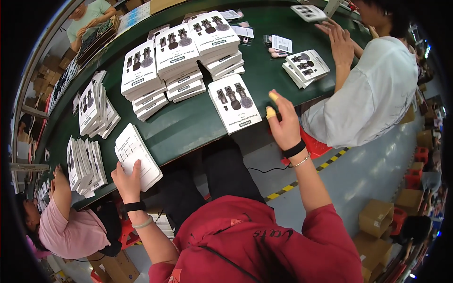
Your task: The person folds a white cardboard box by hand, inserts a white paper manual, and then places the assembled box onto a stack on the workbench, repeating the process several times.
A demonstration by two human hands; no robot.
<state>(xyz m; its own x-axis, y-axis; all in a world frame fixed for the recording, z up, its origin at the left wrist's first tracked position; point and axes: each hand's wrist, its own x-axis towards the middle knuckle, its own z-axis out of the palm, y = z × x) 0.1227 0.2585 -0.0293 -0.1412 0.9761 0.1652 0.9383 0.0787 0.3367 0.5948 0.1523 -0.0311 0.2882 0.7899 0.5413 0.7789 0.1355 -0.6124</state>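
Observation:
My left hand (127,183) grips the near edge of a flat white box (135,153) at the table's front edge. Its thumb lies on the box's printed top; its other fingers are partly hidden. My right hand (286,126) is open and empty, fingers apart, with yellow covers on two fingertips. Just left of it, a white box (234,101) printed with black devices lies face up by the table edge. I cannot tell whether more boxes lie under it.
Tall stacks of similar boxes (177,47) stand mid-table. Leaning rows of boxes (85,165) stand at left. A smaller pile (306,68) and small bagged parts (279,45) are at right on the green table (181,134). Co-workers sit on both sides; one in white (368,89) handles a box.

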